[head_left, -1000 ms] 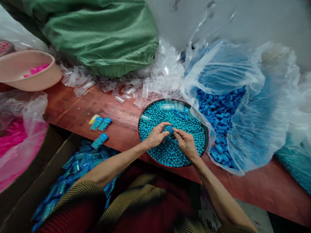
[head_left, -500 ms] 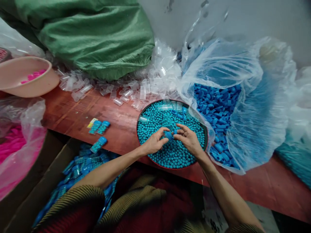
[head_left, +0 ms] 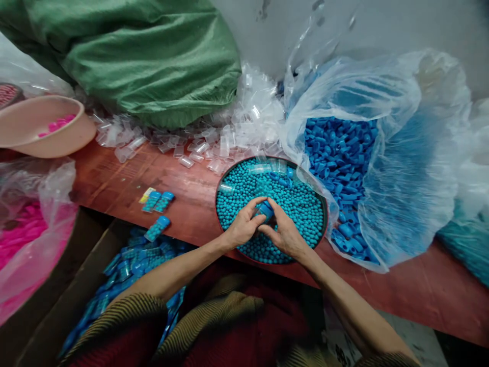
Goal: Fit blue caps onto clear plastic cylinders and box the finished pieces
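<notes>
Red-rimmed tray [head_left: 280, 262] — turquoise beads [head_left: 305, 209] inside. Over tray: blue-capped vial [head_left: 264, 208]. Right of tray: translucent white bag [head_left: 410, 168] — blue pieces [head_left: 338, 158] inside. Behind tray, left: green sack [head_left: 153, 61]. In front of tray: maroon garment [head_left: 229, 326], olive-and-black stripes.

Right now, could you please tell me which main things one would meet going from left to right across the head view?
Pale pink basin, two side-by-side capped containers, left hand, right hand, bagged blue pieces, teal-filled bag.

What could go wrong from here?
1. The container in the left hand might slip into the beads below.
2. The left forearm could knock the bead-filled container off the table edge.
3. Tugging the bag, which overlaps the tray rim, might spill blue pieces into the beads.
</notes>
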`<state>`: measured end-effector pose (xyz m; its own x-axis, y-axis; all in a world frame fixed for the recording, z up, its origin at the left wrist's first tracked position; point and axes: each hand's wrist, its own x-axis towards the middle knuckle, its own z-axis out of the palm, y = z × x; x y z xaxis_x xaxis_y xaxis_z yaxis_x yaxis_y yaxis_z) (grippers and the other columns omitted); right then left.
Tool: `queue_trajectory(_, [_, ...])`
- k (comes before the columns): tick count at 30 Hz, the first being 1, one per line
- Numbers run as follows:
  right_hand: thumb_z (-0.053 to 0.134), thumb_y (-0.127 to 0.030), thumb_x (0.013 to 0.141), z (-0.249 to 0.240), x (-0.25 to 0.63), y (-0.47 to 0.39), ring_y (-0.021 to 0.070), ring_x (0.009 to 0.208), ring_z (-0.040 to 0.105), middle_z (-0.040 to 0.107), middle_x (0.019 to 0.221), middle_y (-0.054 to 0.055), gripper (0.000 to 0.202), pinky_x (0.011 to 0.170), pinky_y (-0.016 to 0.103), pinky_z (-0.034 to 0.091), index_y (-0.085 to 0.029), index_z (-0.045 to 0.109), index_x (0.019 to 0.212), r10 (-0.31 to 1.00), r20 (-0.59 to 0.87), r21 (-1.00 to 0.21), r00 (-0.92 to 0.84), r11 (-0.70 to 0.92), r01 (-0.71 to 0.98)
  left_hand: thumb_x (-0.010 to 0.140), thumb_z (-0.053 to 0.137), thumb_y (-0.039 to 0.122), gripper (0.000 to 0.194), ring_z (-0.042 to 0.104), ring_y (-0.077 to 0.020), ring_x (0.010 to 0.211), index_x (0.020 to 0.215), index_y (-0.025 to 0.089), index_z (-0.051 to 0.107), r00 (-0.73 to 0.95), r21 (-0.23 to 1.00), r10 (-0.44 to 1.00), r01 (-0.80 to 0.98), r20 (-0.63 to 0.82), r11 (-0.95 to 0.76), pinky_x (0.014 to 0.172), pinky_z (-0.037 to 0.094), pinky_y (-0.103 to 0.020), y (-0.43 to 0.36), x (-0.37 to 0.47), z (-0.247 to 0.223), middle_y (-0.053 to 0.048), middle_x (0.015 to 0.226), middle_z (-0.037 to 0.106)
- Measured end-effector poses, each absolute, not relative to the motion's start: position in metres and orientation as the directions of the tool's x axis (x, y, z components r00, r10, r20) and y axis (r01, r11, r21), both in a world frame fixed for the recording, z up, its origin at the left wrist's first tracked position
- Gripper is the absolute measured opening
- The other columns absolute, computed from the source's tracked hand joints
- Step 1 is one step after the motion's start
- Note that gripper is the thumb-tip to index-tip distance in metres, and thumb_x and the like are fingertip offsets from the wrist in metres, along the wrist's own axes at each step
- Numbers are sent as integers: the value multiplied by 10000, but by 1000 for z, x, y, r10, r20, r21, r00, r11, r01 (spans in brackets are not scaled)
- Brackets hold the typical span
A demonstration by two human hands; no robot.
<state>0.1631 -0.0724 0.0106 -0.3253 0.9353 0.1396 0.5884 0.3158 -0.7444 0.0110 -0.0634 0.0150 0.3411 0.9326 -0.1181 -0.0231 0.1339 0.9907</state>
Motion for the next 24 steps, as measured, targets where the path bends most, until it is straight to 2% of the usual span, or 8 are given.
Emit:
queue_trajectory(2, [454,-409,883,16,165,-72,227,932,637,641,1112,131,475,824,381,524,-148,520,1274,957,151,-826,-247,260,501,816,479,234,528,393,-56,462,1329,190,362,399,991,909,4,-125,135,453,359,-192,-65,8,13,49,671,468])
queue_trajectory(5, [445,-379,893,20,165,-69,171,783,649,690,924,53,321,721,309,542,-196,656,1051,990,96,-929,-101,126,347,830,475,230,523,388,-61,492,1342,211,364,425,996,904,83,-54,21,478,370,-197,-66,4,14,49,675,434])
queue_trajectory(8, [520,-400,850,21,163,-68,151,688,642,685,830,19,277,629,280,549,-200,675,962,997,-2,-983,-75,12,182,834,473,221,507,417,-85,573,1334,208,393,408,984,913,158,14,-86,564,414,-222,-67,2,17,30,713,471])
queue_trajectory(11, [557,-403,824,22,160,-69,135,631,629,684,793,3,264,606,276,554,-203,669,955,999,-28,-994,-42,-23,111,835,464,214,506,439,-99,610,1337,206,398,409,975,912,187,35,-121,611,430,-240,-69,2,19,18,747,508])
queue_trajectory(15, [560,-401,819,22,162,-71,144,676,643,697,821,12,260,637,287,561,-204,681,939,1000,18,-991,-19,21,135,837,458,226,513,426,-86,561,1344,199,390,422,981,907,169,11,-91,583,425,-238,-67,1,19,22,747,506])
queue_trajectory(19, [540,-443,834,17,166,-72,162,711,660,702,891,30,332,667,319,565,-204,645,1039,994,46,-986,-97,61,157,836,463,232,509,421,-81,532,1340,205,396,440,988,898,151,-27,-45,568,419,-239,-64,-1,17,19,749,526])
queue_trajectory(22, [610,-490,778,13,166,-75,194,764,663,684,988,76,488,685,340,557,-193,577,1163,972,129,-920,-195,191,343,825,481,231,465,473,-98,616,1287,209,435,414,994,910,105,-15,-31,628,435,-241,-64,1,16,-2,827,571])
queue_trajectory(24, [656,-521,727,12,165,-76,221,779,660,649,1075,130,646,663,356,551,-165,511,1245,949,186,-809,-254,295,509,813,485,220,395,508,-110,690,1207,189,470,370,999,929,40,-6,-10,670,438,-240,-64,4,17,-10,865,576])
